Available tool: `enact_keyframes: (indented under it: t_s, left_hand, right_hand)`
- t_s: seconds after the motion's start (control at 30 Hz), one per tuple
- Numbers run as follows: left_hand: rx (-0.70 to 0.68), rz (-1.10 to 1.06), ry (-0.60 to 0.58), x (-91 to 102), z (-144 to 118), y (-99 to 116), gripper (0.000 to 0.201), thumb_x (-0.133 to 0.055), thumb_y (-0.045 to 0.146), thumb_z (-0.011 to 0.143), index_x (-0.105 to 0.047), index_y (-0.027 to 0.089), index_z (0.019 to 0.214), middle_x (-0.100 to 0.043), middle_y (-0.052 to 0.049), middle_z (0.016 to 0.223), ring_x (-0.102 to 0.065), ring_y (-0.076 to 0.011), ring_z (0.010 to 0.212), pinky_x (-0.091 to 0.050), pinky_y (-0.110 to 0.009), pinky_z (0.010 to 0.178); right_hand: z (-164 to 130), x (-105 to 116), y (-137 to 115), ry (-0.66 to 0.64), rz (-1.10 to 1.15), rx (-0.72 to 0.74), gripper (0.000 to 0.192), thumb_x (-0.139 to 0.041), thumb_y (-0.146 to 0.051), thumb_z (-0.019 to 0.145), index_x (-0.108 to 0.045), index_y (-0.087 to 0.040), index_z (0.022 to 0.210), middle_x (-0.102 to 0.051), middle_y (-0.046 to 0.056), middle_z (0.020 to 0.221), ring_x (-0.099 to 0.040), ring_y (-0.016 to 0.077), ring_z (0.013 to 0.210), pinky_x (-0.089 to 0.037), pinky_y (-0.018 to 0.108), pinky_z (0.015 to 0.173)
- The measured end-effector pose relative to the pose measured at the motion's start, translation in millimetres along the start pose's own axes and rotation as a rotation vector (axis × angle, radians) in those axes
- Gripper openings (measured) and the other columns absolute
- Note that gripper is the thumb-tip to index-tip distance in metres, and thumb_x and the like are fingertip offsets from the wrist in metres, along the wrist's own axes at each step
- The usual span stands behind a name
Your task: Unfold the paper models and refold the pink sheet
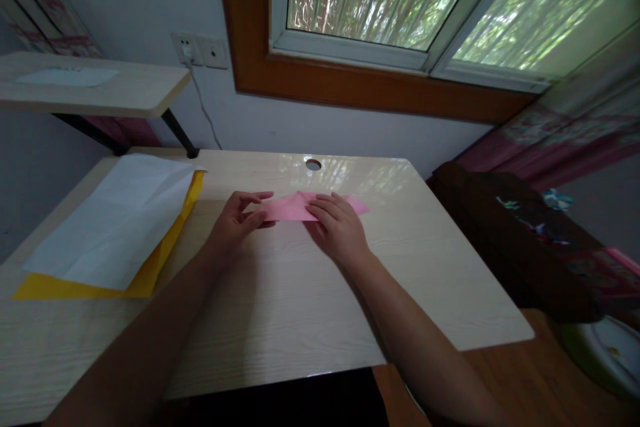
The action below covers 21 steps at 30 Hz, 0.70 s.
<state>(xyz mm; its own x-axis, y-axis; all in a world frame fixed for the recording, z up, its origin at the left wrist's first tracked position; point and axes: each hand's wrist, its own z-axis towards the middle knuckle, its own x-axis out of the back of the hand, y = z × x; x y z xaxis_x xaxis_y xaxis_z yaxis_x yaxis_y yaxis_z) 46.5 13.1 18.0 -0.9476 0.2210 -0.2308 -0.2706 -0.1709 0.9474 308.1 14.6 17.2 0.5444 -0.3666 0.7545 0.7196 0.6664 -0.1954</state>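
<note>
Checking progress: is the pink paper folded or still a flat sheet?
Folded: the pink paper is a narrow strip with a small raised peak, under the left hand and right hand.

At the left of the frame a white sheet (113,220) lies on a yellow sheet (150,273) on the pale wood tabletop (300,293), whose far edge has a round hole (313,164). Upper left — a shelf (125,90) with a wall socket (200,50) and white cable (203,103) beside it. A wood-framed window (380,7) fills the top; a dark piece of furniture (500,233) stands at the right.
</note>
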Motion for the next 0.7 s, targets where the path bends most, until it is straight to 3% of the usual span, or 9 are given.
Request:
enact_keyframes:
  t_s: [0.17,0.27,0.37,0.57,0.7]
  left_hand:
    - [-0.12,-0.035,-0.049,0.8,-1.6,2.4,0.039,-0.067,0.048,0.09,-0.056,0.024,0.119,-0.052,-0.011,0.144,-0.071,-0.019,0.098,-0.061,-0.036,0.083]
    - [-0.143,0.076,0.047,3.0,1.4,1.0,0.037,-0.07,0.05,0.087,-0.06,0.023,0.112,-0.059,-0.009,0.133,-0.068,-0.0184,0.1,-0.057,-0.03,0.083]
    - [-0.122,0.244,0.124,4.9,4.6,-1.2,0.033,-0.073,0.046,0.086,-0.064,0.022,0.106,-0.062,-0.008,0.122,-0.065,-0.0189,0.102,-0.055,-0.03,0.086]
    - [-0.094,0.315,0.107,3.4,5.1,-2.1,0.035,-0.075,0.044,0.083,-0.066,0.022,0.109,-0.061,-0.008,0.119,-0.064,-0.0205,0.105,-0.055,-0.032,0.087]
    - [-0.056,0.273,0.076,-0.2,3.7,-1.3,0.038,-0.076,0.044,0.083,-0.065,0.022,0.112,-0.063,-0.009,0.121,-0.065,-0.0217,0.104,-0.056,-0.034,0.085]
  right_hand:
    - [-4.2,7.3,3.2,0.172,0.143,-0.214,0.019,-0.056,-0.023,0.097,-0.071,-0.025,0.11,-0.075,0.006,0.104,-0.069,0.0209,0.096,-0.055,0.04,0.09]
    - [-4.6,13.3,2.0,0.282,0.216,-0.362,0.013,-0.061,-0.032,0.096,-0.07,-0.023,0.092,-0.071,0.003,0.085,-0.064,0.0192,0.078,-0.052,0.034,0.074]
    - [-4.3,17.8,0.7,0.391,0.291,-0.473,0.023,-0.065,-0.041,0.093,-0.065,-0.023,0.079,-0.062,0.001,0.073,-0.056,0.0176,0.068,-0.046,0.032,0.065]
    - [0.1,20.0,-0.1,0.636,0.561,-0.673,0.03,-0.072,-0.049,0.086,-0.059,-0.022,0.078,-0.054,-0.002,0.071,-0.05,0.0155,0.067,-0.043,0.027,0.063]
    - [7.5,18.7,0.0,0.669,0.863,-0.733,0.027,-0.071,-0.047,0.085,-0.058,-0.024,0.087,-0.062,0.0,0.083,-0.06,0.017,0.078,-0.052,0.03,0.072]
